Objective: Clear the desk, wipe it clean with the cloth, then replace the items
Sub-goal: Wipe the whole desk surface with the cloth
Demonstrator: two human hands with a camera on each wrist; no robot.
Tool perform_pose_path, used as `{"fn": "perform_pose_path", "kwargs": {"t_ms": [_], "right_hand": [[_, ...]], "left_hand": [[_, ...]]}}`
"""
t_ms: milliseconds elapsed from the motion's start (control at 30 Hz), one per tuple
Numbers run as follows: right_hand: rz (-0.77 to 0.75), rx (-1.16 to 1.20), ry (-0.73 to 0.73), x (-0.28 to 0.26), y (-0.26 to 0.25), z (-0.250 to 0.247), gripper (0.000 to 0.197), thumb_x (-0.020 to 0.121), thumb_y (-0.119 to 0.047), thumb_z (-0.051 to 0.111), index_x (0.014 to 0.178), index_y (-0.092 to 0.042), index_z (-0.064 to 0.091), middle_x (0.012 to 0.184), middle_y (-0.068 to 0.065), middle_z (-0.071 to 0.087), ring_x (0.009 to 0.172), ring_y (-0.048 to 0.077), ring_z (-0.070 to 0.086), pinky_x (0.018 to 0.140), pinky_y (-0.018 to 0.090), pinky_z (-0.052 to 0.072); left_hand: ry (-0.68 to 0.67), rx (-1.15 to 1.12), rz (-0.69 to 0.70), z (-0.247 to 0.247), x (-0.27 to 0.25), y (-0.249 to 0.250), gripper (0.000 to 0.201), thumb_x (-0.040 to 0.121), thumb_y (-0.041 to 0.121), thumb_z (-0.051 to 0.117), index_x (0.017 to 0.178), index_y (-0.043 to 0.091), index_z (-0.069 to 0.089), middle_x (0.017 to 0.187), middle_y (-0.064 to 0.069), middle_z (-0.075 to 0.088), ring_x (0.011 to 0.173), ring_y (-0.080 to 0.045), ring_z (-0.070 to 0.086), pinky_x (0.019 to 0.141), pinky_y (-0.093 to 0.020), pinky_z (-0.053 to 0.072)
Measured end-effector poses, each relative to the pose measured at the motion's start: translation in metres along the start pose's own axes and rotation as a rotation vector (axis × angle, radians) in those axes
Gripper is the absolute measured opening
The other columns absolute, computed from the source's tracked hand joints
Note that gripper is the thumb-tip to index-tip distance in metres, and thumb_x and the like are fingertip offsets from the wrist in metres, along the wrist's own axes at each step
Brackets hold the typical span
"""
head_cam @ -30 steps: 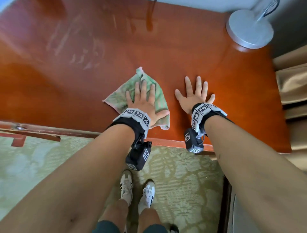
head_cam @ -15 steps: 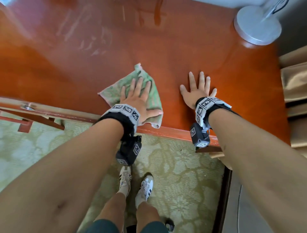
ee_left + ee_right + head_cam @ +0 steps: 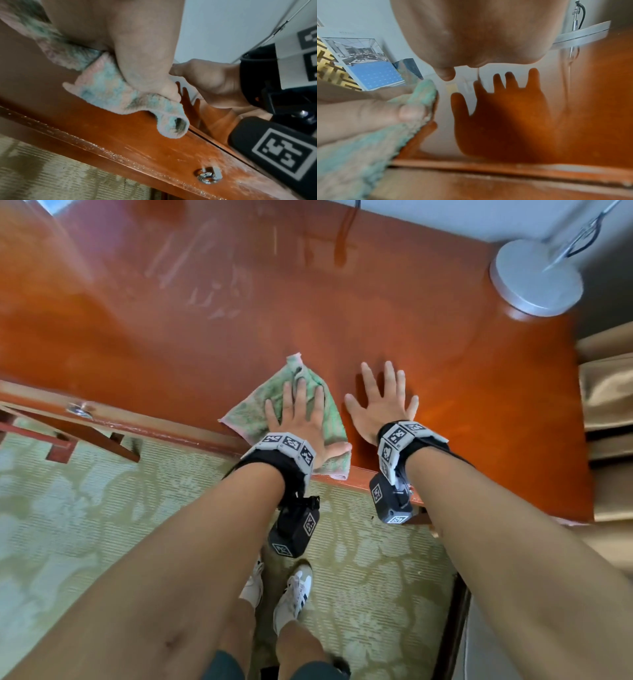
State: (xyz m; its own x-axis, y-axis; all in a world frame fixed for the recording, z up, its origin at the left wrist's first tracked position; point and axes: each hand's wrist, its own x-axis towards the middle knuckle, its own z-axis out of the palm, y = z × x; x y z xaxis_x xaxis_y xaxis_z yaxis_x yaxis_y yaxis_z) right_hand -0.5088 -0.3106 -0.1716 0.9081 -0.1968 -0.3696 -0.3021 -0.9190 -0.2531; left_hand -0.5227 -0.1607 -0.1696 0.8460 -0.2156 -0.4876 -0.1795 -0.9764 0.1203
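The left hand [image 3: 301,422] presses flat, fingers straight, on the cloth [image 3: 250,410], whose far corner points away; the right hand [image 3: 383,405] lies spread on the bench [image 3: 445,344]. No readable writing.

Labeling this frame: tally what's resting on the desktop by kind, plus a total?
Cloth: 1, green and pink, under the left hand
Lamp base: 1, silver, far right corner of the desk
Hands: 2, left flat on the cloth, right hand flat on bare wood
Total: 4
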Motion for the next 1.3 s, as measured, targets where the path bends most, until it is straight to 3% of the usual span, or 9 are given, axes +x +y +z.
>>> {"fn": "perform_pose_path", "kwargs": {"t_ms": [167,567,1100,1300], "right_hand": [[-0.023,-0.016,-0.044,-0.003,-0.006,0.003,0.068,0.093,-0.063,0.028,0.15,-0.048,-0.005,0.159,-0.01,-0.024,0.145,0.015,-0.025,0.116,0.054,-0.011],[-0.094,-0.011,-0.062,0.008,-0.077,0.017,0.068,0.093,-0.064,0.028,0.15,-0.049,-0.006,0.158,-0.01,-0.025,0.145,0.017,-0.027,0.115,0.058,-0.01],[0.183,0.064,-0.003,0.014,-0.132,0.036,0.066,0.094,-0.062,0.027,0.151,-0.047,-0.002,0.16,-0.009,-0.02,0.146,0.016,-0.022,0.117,0.052,-0.01],[0.227,0.018,-0.062,0.017,-0.136,0.033,0.064,0.095,-0.062,0.024,0.15,-0.048,-0.008,0.158,-0.011,-0.026,0.145,0.015,-0.025,0.117,0.051,-0.01]], "left_hand": [[0.031,-0.021,0.083,0.001,0.004,-0.02,0.111,0.07,0.088,0.033,0.148,0.03,-0.022,0.152,0.001,-0.035,0.141,-0.023,-0.03,0.115,-0.055,-0.01],[0.003,-0.06,-0.069,-0.028,0.018,-0.132,0.114,0.067,0.089,0.032,0.147,0.031,-0.024,0.152,0.003,-0.036,0.142,-0.021,-0.029,0.116,-0.053,-0.01],[-0.057,0.074,0.099,-0.053,0.054,-0.16,0.118,0.064,0.091,0.034,0.146,0.031,-0.027,0.15,0.001,-0.039,0.14,-0.024,-0.031,0.114,-0.057,-0.011],[-0.068,0.116,0.154,-0.059,0.068,-0.158,0.118,0.064,0.092,0.032,0.145,0.031,-0.028,0.149,0.0,-0.04,0.14,-0.025,-0.032,0.113,-0.057,-0.012]]}}
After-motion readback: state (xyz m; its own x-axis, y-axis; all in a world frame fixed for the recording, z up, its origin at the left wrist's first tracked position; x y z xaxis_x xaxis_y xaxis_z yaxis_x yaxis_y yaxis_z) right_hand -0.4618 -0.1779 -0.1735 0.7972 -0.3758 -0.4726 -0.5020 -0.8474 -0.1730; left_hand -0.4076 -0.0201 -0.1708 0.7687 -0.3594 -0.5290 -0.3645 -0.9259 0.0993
